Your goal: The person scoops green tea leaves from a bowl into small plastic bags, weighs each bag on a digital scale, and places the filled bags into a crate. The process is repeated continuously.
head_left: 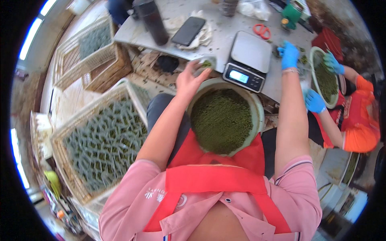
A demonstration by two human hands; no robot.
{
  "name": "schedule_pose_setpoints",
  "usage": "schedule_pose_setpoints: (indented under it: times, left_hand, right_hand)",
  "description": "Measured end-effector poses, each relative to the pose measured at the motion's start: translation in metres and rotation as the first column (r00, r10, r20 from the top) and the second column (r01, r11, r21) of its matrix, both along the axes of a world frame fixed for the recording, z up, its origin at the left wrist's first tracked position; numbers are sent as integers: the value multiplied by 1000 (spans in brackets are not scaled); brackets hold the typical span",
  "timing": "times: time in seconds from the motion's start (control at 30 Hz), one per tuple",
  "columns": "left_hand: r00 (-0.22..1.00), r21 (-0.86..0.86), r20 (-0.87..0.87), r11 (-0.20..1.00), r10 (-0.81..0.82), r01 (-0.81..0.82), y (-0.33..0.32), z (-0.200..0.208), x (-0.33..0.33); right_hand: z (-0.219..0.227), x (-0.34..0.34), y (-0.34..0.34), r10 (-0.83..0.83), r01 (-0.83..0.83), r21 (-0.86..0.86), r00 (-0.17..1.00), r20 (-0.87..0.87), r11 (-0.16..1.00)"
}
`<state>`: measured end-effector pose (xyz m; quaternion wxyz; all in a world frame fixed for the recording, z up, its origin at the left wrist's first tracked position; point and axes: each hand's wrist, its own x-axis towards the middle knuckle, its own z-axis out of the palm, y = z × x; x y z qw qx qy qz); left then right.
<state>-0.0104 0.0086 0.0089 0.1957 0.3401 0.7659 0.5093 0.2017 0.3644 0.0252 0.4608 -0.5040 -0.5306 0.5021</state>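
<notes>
Down in the lap sits a big bowl heaped with small green bits. Bare, the left hand grips a little container of the same green stuff at the counter edge, beside the scale. Gloved in blue, the right hand reaches onto the counter; its fingers look curled, perhaps pinching something, though I cannot tell. Crates of filled cups stand at left.
</notes>
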Motion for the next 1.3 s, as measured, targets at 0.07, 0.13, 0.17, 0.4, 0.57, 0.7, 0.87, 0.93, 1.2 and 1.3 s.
schedule_pose_setpoints:
  times: [0.07, 0.13, 0.17, 0.4, 0.57, 0.7, 0.87, 0.93, 1.2, 1.3]
  left_hand:
    - [998, -23, 54, 1000, 22, -21, -2, -5, -4]
    - [995, -52, 93, 998, 43, -39, -5, -5, -3]
    - [992, 4, 115, 999, 48, -48, -6, -12, -6]
    - [975, 197, -79, 962, 210, -191, -94, 7, -39]
    - [760, -56, -354, 799, 545, -599, -283, 69, -73]
    - [351, -191, -826, 367, 441, -910, -464, 97, -80]
    - [163, -212, -902, -82, 399, -974, -635, 117, -86]
    - [291, -367, -844, -89, 451, -926, -683, 97, -93]
    - [720, -779, -485, 131, 496, -614, -742, 2, -136]
    - [746, -771, -470, 191, 472, -607, -787, -19, -124]
  right_hand:
    - [39, -22, -66, 59, -53, 94, 997, -53, 994]
    - [58, -24, -132, 217, -220, 177, 976, 33, 959]
    - [57, -28, -162, 245, -253, 193, 967, 66, 948]
    - [28, -12, -249, 512, -506, 189, 859, 21, 842]
    - [17, 31, -287, 473, -500, 113, 857, 204, 859]
    - [-19, 23, -330, 761, -786, -80, 561, 328, 614]
    - [-32, 7, -359, 815, -839, -97, 483, 320, 535]
    - [-33, 3, -364, 825, -853, -100, 457, 332, 512]
    - [-64, 24, -390, 825, -837, -204, 404, 396, 508]
    - [-92, 37, -390, 579, -856, -96, 258, 773, 508]
